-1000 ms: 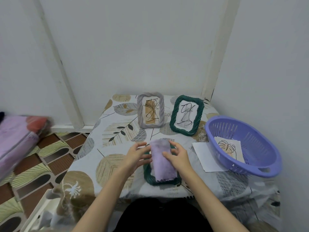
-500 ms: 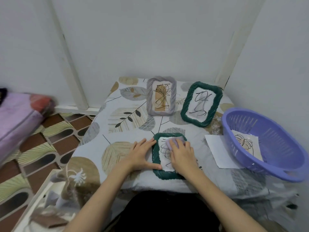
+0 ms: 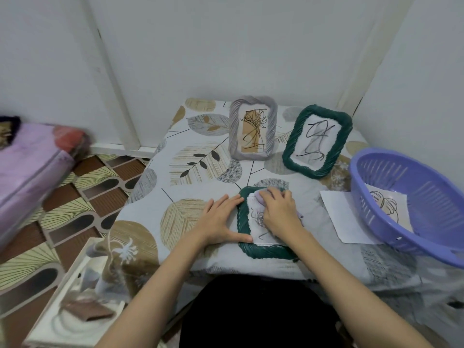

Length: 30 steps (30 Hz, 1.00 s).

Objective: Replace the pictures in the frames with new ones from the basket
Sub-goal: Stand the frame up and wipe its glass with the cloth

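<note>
Green frame (image 3: 261, 249) lies flat; two frames (image 3: 253, 128) upright; picture (image 3: 386, 207) in basket (image 3: 411, 237).

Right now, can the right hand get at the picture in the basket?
Probably yes: the picture lies uncovered in the open-topped basket, beside the right hand. But that hand presses a purple cloth.

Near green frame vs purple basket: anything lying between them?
Head view: a blank white sheet lies on the tablecloth between the near green frame and the purple basket, its right part tucked under the basket's rim.
</note>
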Available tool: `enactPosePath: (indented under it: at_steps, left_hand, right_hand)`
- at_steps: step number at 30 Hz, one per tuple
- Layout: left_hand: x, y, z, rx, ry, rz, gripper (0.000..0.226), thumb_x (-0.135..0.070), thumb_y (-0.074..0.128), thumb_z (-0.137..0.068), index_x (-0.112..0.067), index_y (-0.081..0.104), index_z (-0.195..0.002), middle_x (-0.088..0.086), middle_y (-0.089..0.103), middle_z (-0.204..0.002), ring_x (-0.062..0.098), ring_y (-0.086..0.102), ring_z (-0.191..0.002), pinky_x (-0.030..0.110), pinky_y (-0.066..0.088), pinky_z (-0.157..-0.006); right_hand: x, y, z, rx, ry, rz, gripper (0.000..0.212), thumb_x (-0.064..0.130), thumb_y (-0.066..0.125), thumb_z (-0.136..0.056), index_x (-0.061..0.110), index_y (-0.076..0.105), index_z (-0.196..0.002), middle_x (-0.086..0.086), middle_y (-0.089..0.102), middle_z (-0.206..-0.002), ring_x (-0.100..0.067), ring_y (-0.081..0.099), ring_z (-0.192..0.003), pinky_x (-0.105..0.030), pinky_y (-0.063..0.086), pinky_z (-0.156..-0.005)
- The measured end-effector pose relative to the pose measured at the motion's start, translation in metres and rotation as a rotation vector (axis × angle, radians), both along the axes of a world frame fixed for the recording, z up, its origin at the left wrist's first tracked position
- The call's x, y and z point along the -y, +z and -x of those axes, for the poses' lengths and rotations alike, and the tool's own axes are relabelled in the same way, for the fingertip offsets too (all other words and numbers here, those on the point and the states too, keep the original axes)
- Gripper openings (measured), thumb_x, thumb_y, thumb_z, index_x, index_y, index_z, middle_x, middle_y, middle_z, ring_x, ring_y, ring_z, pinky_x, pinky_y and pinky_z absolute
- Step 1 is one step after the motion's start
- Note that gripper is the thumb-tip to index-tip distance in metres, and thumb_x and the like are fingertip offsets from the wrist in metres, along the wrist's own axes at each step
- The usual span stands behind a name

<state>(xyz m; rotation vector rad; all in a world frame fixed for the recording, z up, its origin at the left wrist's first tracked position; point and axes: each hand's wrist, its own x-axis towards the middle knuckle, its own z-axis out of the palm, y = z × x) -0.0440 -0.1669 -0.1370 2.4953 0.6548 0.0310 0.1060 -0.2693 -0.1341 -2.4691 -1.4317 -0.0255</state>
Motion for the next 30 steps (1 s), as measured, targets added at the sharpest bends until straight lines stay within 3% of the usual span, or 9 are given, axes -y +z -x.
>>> enactPosePath:
  at_steps: [7,12,15,18,21,23,26,28,30]
  left_hand:
    - [0.000,0.001,-0.001,0.010,0.009,0.011,0.104,-0.064,0.071,-0.060,-0.033,0.018,-0.143,-0.015,0.015,-0.154,0.010,0.005,-0.145,0.040,-0.004,-0.118]
    - [0.000,0.000,-0.002,0.004,0.013,0.002,0.102,-0.064,0.070,-0.062,-0.034,0.017,-0.143,-0.015,0.015,-0.154,0.009,0.005,-0.145,0.040,-0.003,-0.119]
    - [0.000,-0.001,-0.002,0.004,0.010,-0.009,0.104,-0.066,0.069,-0.060,-0.034,0.016,-0.144,-0.015,0.015,-0.155,0.009,0.006,-0.145,0.040,-0.003,-0.119]
    - [0.000,-0.002,-0.001,-0.001,0.005,-0.010,0.112,-0.076,0.062,-0.051,-0.034,0.016,-0.144,-0.015,0.015,-0.155,0.009,0.006,-0.145,0.039,-0.003,-0.118]
    - [0.000,0.000,0.000,-0.002,0.008,-0.005,0.112,-0.076,0.063,-0.051,-0.034,0.016,-0.144,-0.015,0.015,-0.154,0.009,0.005,-0.145,0.039,-0.003,-0.118]
    - [0.000,0.001,0.000,-0.003,0.007,-0.002,0.106,-0.068,0.068,-0.058,-0.034,0.016,-0.144,-0.015,0.014,-0.155,0.009,0.005,-0.145,0.039,-0.004,-0.118]
    - [0.001,0.002,0.000,-0.011,0.005,-0.006,0.107,-0.069,0.066,-0.057,-0.034,0.016,-0.144,-0.015,0.014,-0.155,0.009,0.005,-0.145,0.039,-0.004,-0.118]
    - [0.002,0.002,-0.001,-0.013,0.005,-0.007,0.103,-0.065,0.069,-0.062,-0.033,0.015,-0.144,-0.014,0.014,-0.155,0.009,0.005,-0.145,0.040,-0.003,-0.118]
    - [0.002,0.002,-0.001,-0.013,0.006,-0.009,0.101,-0.062,0.069,-0.064,-0.033,0.015,-0.144,-0.014,0.014,-0.155,0.009,0.005,-0.145,0.039,-0.004,-0.118]
  right_hand:
    - [0.018,-0.008,0.002,0.115,0.172,-0.068,0.047,0.004,0.048,-0.075,0.016,0.054,-0.119,-0.006,0.054,-0.127,-0.034,0.046,-0.094,-0.042,0.045,-0.079]
    - [0.001,-0.003,-0.009,0.023,0.042,0.019,0.045,0.009,0.044,-0.084,0.020,0.045,-0.127,-0.002,0.044,-0.133,-0.028,0.037,-0.104,-0.037,0.034,-0.089]
    - [-0.004,-0.004,0.005,-0.045,0.119,-0.036,0.035,0.025,0.036,-0.094,0.025,0.048,-0.126,0.004,0.045,-0.135,-0.026,0.035,-0.105,-0.035,0.033,-0.093]
    - [0.027,-0.006,0.009,-0.110,0.285,-0.088,0.052,0.052,0.019,-0.091,0.032,0.054,-0.124,0.014,0.050,-0.131,-0.022,0.043,-0.102,-0.028,0.032,-0.091]
    - [0.055,-0.010,-0.005,0.093,0.397,-0.152,0.038,0.039,0.032,-0.094,0.030,0.060,-0.116,0.011,0.060,-0.121,-0.025,0.054,-0.089,-0.028,0.037,-0.083]
    - [0.053,-0.009,-0.016,0.147,0.298,-0.162,0.035,0.032,0.036,-0.088,0.027,0.063,-0.111,0.008,0.063,-0.115,-0.026,0.050,-0.080,-0.033,0.045,-0.076]
    - [0.022,-0.003,-0.017,0.026,0.134,-0.039,0.048,0.041,0.022,-0.089,0.027,0.056,-0.119,0.004,0.055,-0.128,-0.028,0.046,-0.097,-0.037,0.042,-0.085]
    - [0.007,-0.003,-0.006,-0.064,0.149,-0.021,0.050,0.044,0.019,-0.090,0.029,0.052,-0.125,0.006,0.048,-0.135,-0.028,0.043,-0.109,-0.037,0.036,-0.093]
    - [0.015,-0.003,0.010,-0.128,0.223,-0.070,0.048,0.042,0.024,-0.091,0.026,0.053,-0.125,0.006,0.049,-0.135,-0.027,0.041,-0.106,-0.034,0.034,-0.095]
